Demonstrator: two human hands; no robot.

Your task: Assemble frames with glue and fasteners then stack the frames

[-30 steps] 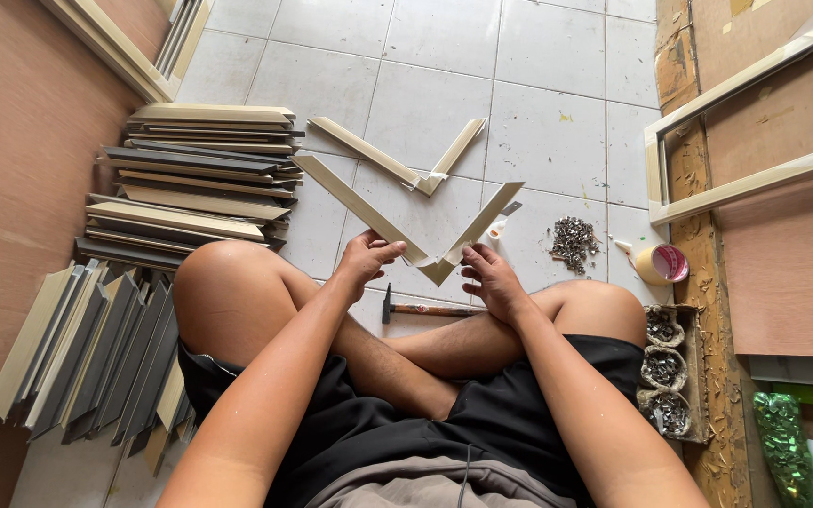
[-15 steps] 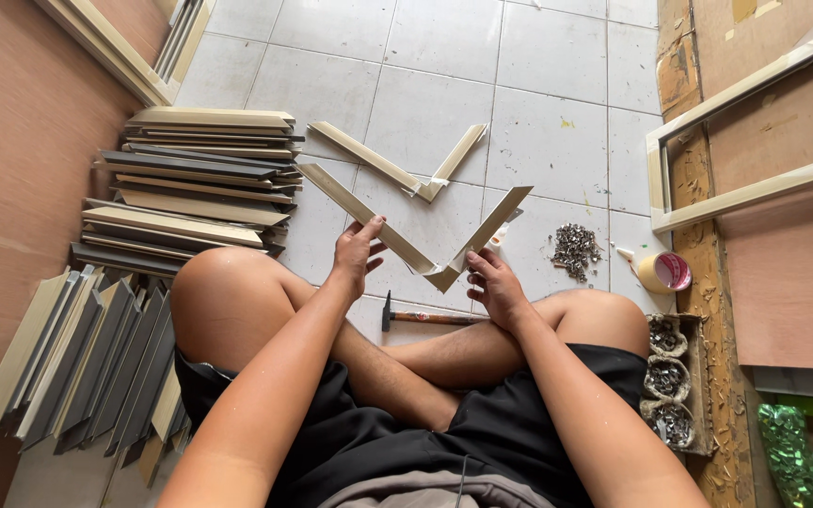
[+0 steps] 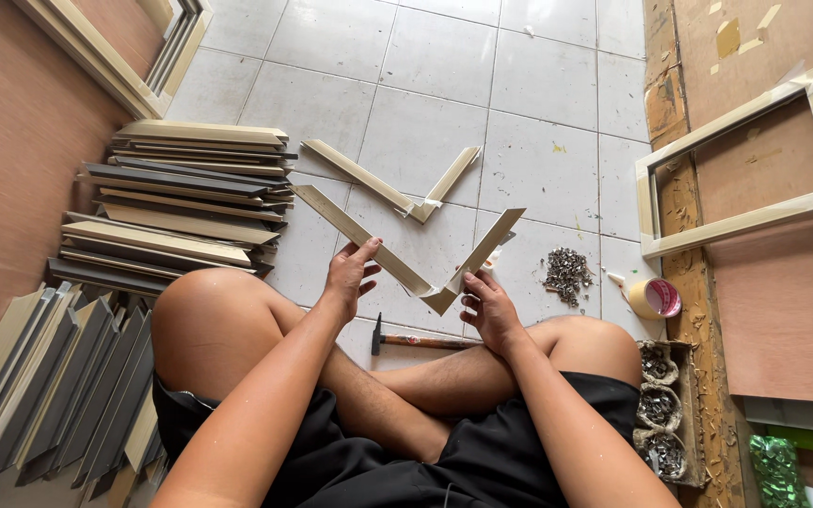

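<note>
Both our hands, left hand (image 3: 350, 276) and right hand (image 3: 487, 310), grip the V-shaped frame corner (image 3: 406, 265), now lifted higher off the floor (image 3: 425, 56) than a second ago.

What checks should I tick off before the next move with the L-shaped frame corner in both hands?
1. Left hand grips the long arm of the L-shaped frame corner: ok.
2. Right hand holds it near the joint: ok.
3. Corner lifted off the tiled floor: ok.
4. Joint tight and fastened: cannot tell.
5. Hammer lies within reach, by the crossed legs: ok.
6. Pile of small metal fasteners close to the right hand: ok.
</note>
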